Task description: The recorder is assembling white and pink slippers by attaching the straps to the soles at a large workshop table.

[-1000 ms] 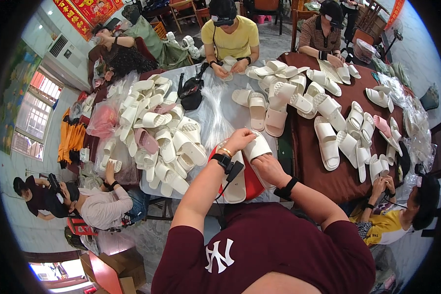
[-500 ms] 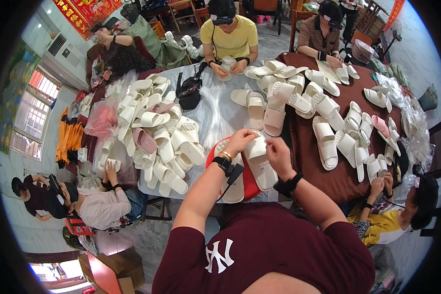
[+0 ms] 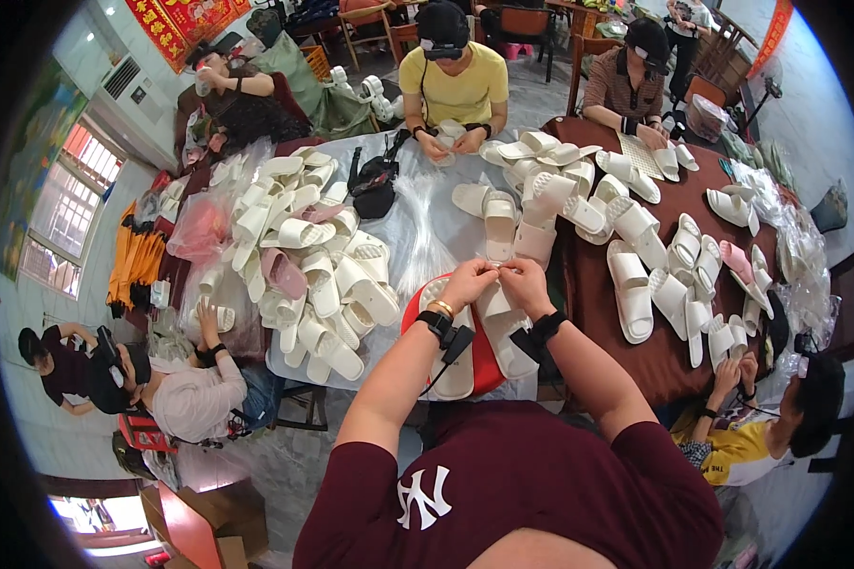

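Note:
My left hand and my right hand meet fingertip to fingertip over the far part of a white slipper. Fingers of both are pinched closed; whatever lies between them is too small to make out. That slipper's strap is partly covered by my hands. Left of it lies a second white slipper, its upper part behind my left wrist. Both rest on a red surface at the near table edge. Just beyond, a bundle of thin clear strands is spread on the table.
A heap of white slippers with a few pink ones covers the left side. More slippers lie on the brown cloth at right. A black bag sits beyond the strands. Several people work around the table.
My right hand has moved left and my left hand slightly right, so their fingertips now meet above the slipper. Before, they were apart.

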{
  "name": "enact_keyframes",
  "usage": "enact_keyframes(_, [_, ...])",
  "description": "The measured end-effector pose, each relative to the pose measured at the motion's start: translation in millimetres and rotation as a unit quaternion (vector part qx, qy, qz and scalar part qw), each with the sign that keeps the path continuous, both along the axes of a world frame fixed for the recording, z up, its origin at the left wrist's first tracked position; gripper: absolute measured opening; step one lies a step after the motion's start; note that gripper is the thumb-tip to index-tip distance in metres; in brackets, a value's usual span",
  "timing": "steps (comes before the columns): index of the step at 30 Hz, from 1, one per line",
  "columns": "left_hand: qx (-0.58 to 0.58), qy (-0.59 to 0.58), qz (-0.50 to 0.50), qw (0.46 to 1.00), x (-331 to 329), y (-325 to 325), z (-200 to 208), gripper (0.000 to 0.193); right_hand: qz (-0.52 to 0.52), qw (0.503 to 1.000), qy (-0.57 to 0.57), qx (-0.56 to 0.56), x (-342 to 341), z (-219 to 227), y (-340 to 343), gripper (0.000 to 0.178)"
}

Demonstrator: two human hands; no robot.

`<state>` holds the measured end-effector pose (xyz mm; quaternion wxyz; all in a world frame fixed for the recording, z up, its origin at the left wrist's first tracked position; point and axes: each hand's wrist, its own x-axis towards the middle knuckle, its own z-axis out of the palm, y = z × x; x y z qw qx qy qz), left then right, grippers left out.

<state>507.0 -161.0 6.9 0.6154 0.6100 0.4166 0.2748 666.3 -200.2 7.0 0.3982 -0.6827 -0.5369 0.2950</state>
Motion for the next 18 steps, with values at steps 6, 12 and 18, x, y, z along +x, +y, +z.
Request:
enact_keyframes(6, [0.135, 0.078, 0.119, 0.981, -8, -15, 36, 0.019, -0.054, 0.965, 0.229, 0.116, 3, 23, 7, 0.017])
enact_keyframes(12, [0.095, -0.022, 0.209, 0.973, -26, -30, 39, 0.019, 0.074, 0.969, 0.19, 0.142, -18, 36, -9, 0.012])
enact_keyframes(18, [0.063, -0.031, 0.208, 0.976, -35, -40, 19, 0.02, 0.121, 0.979, 0.084, 0.143, -37, 27, -20, 0.012])
